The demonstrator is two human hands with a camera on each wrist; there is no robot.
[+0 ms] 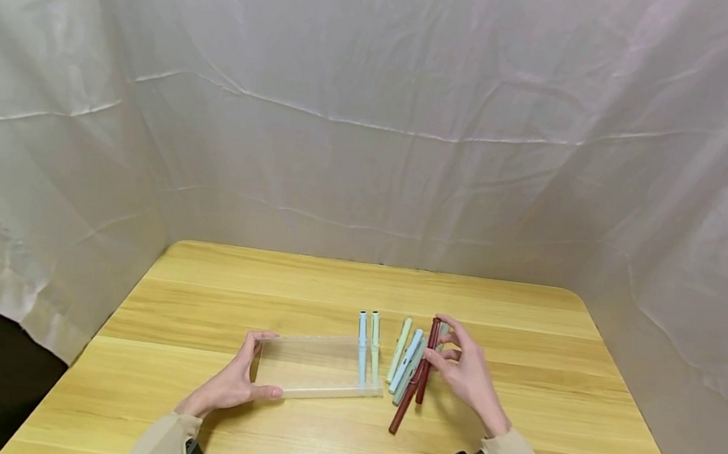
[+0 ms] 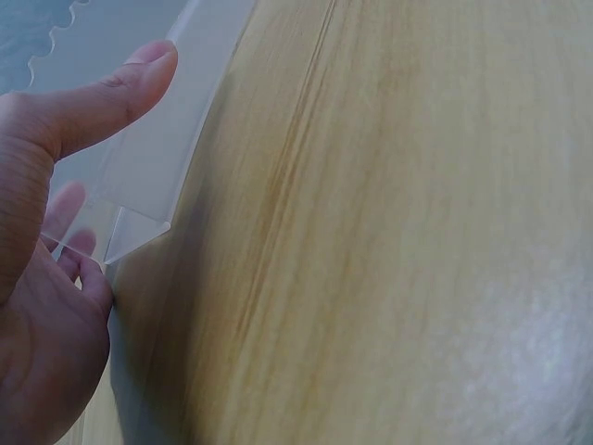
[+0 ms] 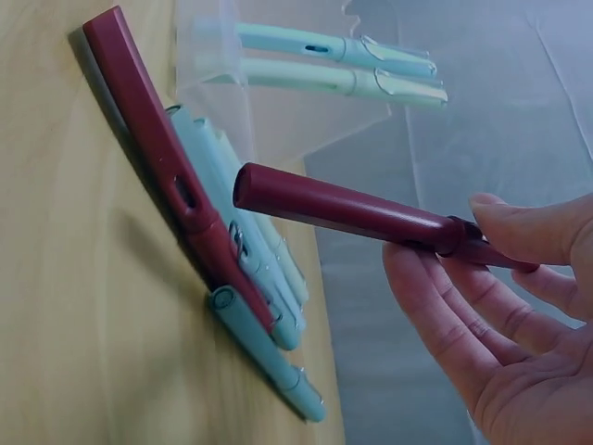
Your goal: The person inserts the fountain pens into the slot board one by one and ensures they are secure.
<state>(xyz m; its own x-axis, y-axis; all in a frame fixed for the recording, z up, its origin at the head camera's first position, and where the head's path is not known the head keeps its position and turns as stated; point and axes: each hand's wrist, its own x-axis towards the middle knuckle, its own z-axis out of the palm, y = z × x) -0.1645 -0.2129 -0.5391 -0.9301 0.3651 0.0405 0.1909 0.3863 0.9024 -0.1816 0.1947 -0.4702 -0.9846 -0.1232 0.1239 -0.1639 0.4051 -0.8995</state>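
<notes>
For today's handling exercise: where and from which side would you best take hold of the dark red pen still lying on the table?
Probably pinch the dark red pen at its near end, which juts out bare beyond the pale pens pressed along its left side. Come from above or its right; the right hand already holds another red pen there.

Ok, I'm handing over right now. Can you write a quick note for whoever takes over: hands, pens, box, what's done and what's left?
Left hand: holds the left end of the clear plastic box, thumb on its front edge.
Right hand: pinches a dark red pen, lifted off the table.
In the box: a light blue pen and a pale green pen, side by side at its right end.
On the wooden table, right of the box: a second dark red pen lying across a cluster of pastel pens.
Done: two pens boxed. Left, probably: the held pen and the loose cluster.
</notes>
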